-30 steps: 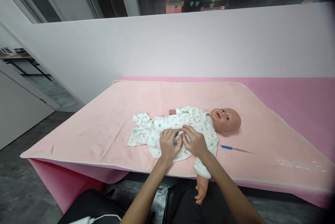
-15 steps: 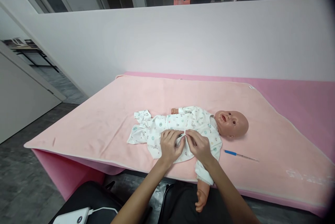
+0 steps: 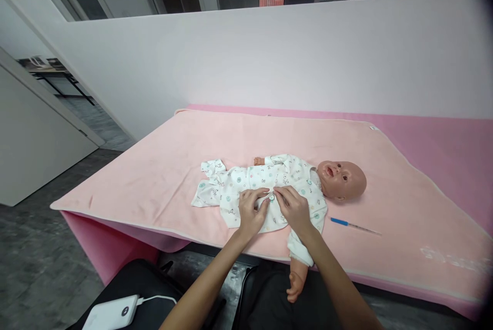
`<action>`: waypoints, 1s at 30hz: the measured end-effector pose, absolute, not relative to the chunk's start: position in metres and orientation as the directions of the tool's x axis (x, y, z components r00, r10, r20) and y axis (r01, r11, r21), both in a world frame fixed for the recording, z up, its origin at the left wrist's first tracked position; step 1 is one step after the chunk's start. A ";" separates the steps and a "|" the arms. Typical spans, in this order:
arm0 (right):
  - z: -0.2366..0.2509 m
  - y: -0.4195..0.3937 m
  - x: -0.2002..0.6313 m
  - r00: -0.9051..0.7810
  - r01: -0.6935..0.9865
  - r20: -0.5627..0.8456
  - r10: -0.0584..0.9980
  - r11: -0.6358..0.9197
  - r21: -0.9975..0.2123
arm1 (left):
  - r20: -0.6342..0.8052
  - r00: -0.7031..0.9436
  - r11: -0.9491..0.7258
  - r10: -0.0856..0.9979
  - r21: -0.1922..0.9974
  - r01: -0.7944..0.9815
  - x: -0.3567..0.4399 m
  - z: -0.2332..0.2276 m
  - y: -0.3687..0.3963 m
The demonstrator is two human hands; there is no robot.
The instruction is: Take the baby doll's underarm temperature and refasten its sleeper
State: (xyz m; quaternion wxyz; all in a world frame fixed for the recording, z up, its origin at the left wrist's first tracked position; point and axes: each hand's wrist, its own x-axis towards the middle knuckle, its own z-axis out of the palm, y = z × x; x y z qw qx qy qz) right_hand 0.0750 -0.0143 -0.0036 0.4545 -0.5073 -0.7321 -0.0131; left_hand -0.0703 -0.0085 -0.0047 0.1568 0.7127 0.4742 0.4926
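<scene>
A baby doll (image 3: 342, 180) lies on its back with its head to the right. It wears a white printed baby outfit (image 3: 233, 191) with small coloured motifs. Over the doll's middle, my left hand (image 3: 252, 209) pinches the front edge of the outfit. Close beside it, my right hand (image 3: 293, 207) also pinches this fabric, its fingertips almost meeting those of the left. What exactly lies between the fingertips is too small to make out. One doll arm (image 3: 296, 278) hangs past the table's near edge between my forearms.
A blue-and-clear thermometer-like stick (image 3: 354, 225) lies right of the doll. The pink blanket (image 3: 146, 160) covers the table, with a white wall (image 3: 269, 57) behind. At lower left, a white power bank (image 3: 111, 313) with a cable rests on something black.
Both hands stay at the outfit's front with small finger movements; the left fingers have spread slightly from the thumb. The view has shifted a little.
</scene>
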 end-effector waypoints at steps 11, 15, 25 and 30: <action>-0.003 -0.015 0.074 -0.053 0.821 0.658 0.751 0.408 -0.400 | 0.414 -0.289 -0.400 0.863 0.910 0.107 -0.074 -0.005 -0.007; -0.003 -0.016 0.074 -0.039 0.832 0.648 0.761 0.384 -0.401 | 0.473 -0.119 -0.444 0.873 0.872 0.207 -0.075 0.003 -0.007; -0.002 -0.020 0.076 -0.005 0.805 0.626 0.780 0.374 -0.461 | 0.532 0.158 -0.510 0.832 0.622 0.594 -0.069 -0.002 -0.004; 0.004 -0.039 0.082 0.189 0.709 0.586 0.788 0.304 -0.636 | 0.557 0.127 -0.526 0.821 0.650 0.548 -0.076 -0.006 -0.014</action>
